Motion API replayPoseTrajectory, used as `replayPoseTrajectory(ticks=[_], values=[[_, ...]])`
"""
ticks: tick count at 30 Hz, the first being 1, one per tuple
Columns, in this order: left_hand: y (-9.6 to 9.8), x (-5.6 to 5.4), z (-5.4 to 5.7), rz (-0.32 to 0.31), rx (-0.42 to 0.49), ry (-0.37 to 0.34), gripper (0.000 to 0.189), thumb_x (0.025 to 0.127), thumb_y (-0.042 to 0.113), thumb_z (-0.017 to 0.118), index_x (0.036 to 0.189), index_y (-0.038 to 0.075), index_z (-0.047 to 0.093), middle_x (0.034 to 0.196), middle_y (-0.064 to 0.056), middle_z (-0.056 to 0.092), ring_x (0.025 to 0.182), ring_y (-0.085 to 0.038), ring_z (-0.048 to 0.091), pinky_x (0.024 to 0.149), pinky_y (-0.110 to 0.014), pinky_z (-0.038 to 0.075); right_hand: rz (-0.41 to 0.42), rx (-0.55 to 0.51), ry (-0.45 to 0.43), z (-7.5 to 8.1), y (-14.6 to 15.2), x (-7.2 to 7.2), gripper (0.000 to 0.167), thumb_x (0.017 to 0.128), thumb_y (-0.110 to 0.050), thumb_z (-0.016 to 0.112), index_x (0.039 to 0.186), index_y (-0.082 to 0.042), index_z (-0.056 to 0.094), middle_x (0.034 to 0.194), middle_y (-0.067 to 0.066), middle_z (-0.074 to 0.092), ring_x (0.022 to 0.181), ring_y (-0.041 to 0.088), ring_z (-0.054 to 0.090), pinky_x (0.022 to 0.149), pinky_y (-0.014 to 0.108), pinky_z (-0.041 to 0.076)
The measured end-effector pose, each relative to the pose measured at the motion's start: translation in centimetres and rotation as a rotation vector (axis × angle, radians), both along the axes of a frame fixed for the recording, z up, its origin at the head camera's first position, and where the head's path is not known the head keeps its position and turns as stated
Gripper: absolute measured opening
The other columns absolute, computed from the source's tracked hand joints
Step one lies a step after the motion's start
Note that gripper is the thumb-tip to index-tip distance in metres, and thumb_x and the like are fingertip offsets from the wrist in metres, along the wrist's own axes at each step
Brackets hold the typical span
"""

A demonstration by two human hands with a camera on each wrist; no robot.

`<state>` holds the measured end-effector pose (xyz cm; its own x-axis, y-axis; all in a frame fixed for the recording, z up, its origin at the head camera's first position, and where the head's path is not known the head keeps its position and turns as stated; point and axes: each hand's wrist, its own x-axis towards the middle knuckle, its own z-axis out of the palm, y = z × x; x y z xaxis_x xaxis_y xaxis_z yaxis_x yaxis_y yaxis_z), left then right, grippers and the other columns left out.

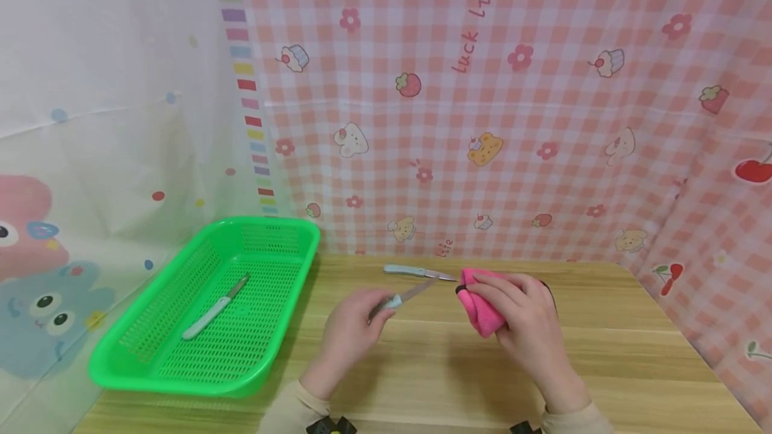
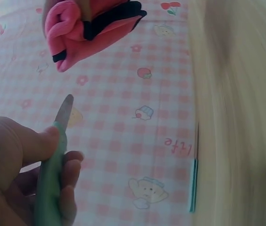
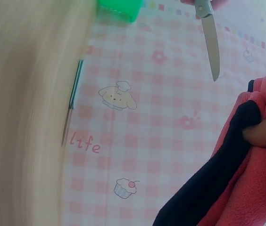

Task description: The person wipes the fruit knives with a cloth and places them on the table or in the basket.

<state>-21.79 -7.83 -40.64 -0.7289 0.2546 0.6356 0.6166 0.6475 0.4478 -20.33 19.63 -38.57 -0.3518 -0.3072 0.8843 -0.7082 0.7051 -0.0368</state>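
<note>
Head view alone shows basket interior (image 1: 256, 323); left hand (image 1: 354, 328) grips knife (image 1: 403, 297), right hand (image 1: 529, 319) cloth (image 1: 481, 313).

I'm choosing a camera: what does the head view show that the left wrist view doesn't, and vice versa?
Only the head view: the green basket and the knife inside it.
Only the left wrist view: much of the held knife's handle, mostly hidden in the head view.
Both: the left hand holding that knife, the pink cloth, part of the right hand, and the knife on the table.
</note>
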Motion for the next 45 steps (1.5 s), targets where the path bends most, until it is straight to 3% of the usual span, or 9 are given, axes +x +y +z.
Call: replayPoseTrajectory(ticks=[4, 8, 12, 19, 28, 36, 41, 45], values=[[0.0, -0.1, 0.0, 0.033, -0.049, 0.111, 0.023, 0.081, 0.009, 0.081, 0.103, 0.011, 0.073, 0.095, -0.001, 0.072, 0.084, -0.016, 0.066, 0.071, -0.034, 0.056, 0.015, -0.009, 0.021, 0.3, -0.3, 0.1, 0.042, 0.071, 0.004, 0.069, 0.107, -0.017, 0.076, 0.114, 0.001, 0.072, 0.096, 0.031, 0.060, 0.078, 0.050, 0.041], [0.0, -0.2, 0.1, 0.039, -0.084, 0.246, 0.026, 0.078, 0.008, 0.084, 0.101, 0.011, 0.073, 0.090, -0.002, 0.071, 0.080, -0.018, 0.066, 0.067, -0.034, 0.056, 0.039, -0.001, 0.050, 0.6, -0.7, 0.2, 0.026, 0.087, -0.011, 0.060, 0.106, -0.018, 0.076, 0.112, 0.000, 0.072, 0.095, 0.032, 0.060, 0.079, 0.050, 0.042], [0.0, -0.3, 0.2, 0.022, -0.124, 0.377, 0.026, 0.076, 0.008, 0.085, 0.100, 0.009, 0.072, 0.086, -0.003, 0.070, 0.074, -0.019, 0.065, 0.064, -0.033, 0.056, 0.080, 0.035, 0.086, 0.8, -1.5, 0.4, 0.031, 0.097, -0.020, 0.047, 0.105, -0.018, 0.076, 0.110, 0.000, 0.072, 0.093, 0.032, 0.061, 0.081, 0.049, 0.043], [0.2, -0.5, 0.0, 0.025, -0.187, 0.527, 0.029, 0.073, 0.007, 0.085, 0.098, 0.009, 0.071, 0.083, -0.003, 0.068, 0.069, -0.018, 0.063, 0.055, -0.030, 0.049, 0.137, 0.077, 0.137, 0.5, -3.0, 0.5, 0.028, 0.101, -0.023, 0.049, 0.105, -0.017, 0.076, 0.109, -0.002, 0.072, 0.089, 0.030, 0.062, 0.077, 0.045, 0.047], [0.5, -0.5, -0.4, 0.032, -0.273, 0.531, 0.025, 0.075, 0.010, 0.085, 0.096, 0.011, 0.072, 0.084, -0.001, 0.069, 0.071, -0.016, 0.063, 0.055, -0.026, 0.046, 0.146, 0.123, 0.104, -0.3, -3.8, 0.7, 0.032, 0.103, -0.023, 0.044, 0.105, -0.018, 0.075, 0.110, -0.002, 0.072, 0.090, 0.027, 0.062, 0.075, 0.046, 0.048], [0.8, -0.7, -0.8, -0.027, -0.285, 0.552, 0.027, 0.074, 0.011, 0.086, 0.098, 0.012, 0.074, 0.084, 0.003, 0.069, 0.071, -0.013, 0.064, 0.057, -0.023, 0.046, 0.108, 0.177, 0.087, -1.2, -4.2, 0.8, 0.034, 0.103, -0.024, 0.042, 0.110, -0.020, 0.075, 0.111, -0.004, 0.071, 0.090, 0.025, 0.062, 0.072, 0.044, 0.046], [0.9, -0.6, -0.9, -0.060, -0.275, 0.548, 0.025, 0.078, 0.010, 0.084, 0.101, 0.010, 0.074, 0.085, 0.001, 0.069, 0.072, -0.013, 0.064, 0.058, -0.024, 0.047, 0.099, 0.205, 0.074, -1.5, -4.3, 0.9, 0.030, 0.087, -0.009, 0.058, 0.110, -0.019, 0.074, 0.113, -0.004, 0.071, 0.090, 0.025, 0.061, 0.072, 0.042, 0.045], [0.9, -0.7, -1.0, -0.068, -0.255, 0.594, 0.027, 0.076, 0.010, 0.084, 0.101, 0.010, 0.075, 0.084, 0.001, 0.069, 0.071, -0.012, 0.064, 0.059, -0.022, 0.048, 0.093, 0.216, 0.071, -1.6, -4.5, 1.0, 0.036, 0.076, -0.003, 0.064, 0.107, -0.019, 0.074, 0.114, -0.003, 0.071, 0.090, 0.025, 0.060, 0.073, 0.042, 0.045]])
